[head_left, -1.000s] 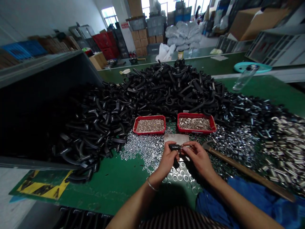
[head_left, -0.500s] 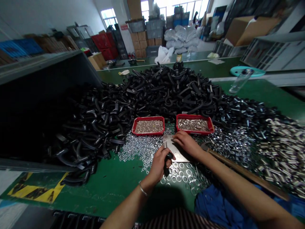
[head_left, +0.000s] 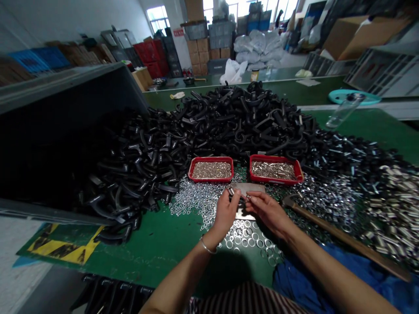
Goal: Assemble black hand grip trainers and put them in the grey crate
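Observation:
My left hand (head_left: 224, 213) is shut on a black plastic hook (head_left: 236, 195), most of which its fingers hide. My right hand (head_left: 268, 213) pinches a small metal piece (head_left: 248, 197) against the hook's end; the piece is too small to identify. Just behind my hands lies a flat steel plate (head_left: 248, 188). Two red trays sit beyond it, the left tray (head_left: 211, 170) holding small metal rings and the right tray (head_left: 276, 169) holding short metal pieces. Loose zinc washers (head_left: 196, 200) and larger rings (head_left: 252, 240) are spread around my hands.
A large heap of black hooks (head_left: 235, 122) spills from a dark bin (head_left: 49, 161) across the green table (head_left: 157, 235). A wooden-handled hammer (head_left: 340, 235) lies to the right, beside heaped metal sleeves (head_left: 393, 209). Blue cloth (head_left: 314, 279) lies at the lower right.
My right hand, flat on the steel plate half a second ago, has come back to the hook and now pinches a small metal piece at its end. The left hand stays on the hook.

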{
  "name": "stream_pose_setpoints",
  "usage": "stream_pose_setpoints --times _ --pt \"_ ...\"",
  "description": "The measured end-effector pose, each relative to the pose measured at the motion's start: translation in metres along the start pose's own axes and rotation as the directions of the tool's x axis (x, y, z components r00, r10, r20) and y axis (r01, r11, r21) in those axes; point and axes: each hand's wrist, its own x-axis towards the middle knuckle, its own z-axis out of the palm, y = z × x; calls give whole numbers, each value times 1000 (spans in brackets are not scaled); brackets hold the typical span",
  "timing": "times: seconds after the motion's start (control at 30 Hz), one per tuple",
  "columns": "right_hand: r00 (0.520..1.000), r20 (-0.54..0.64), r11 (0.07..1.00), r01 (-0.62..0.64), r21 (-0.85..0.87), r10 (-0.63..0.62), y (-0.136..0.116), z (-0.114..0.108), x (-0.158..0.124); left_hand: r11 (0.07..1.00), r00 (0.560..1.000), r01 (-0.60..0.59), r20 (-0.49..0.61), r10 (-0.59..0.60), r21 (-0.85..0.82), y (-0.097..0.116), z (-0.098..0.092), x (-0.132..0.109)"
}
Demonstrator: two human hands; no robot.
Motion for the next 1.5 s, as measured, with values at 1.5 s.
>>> stream_pose_setpoints --times 1.5 --pt "928 -268 -18 -282 -959 -259 -128 -267 58 805 887 459 250 -388 -377 -8 58 5"
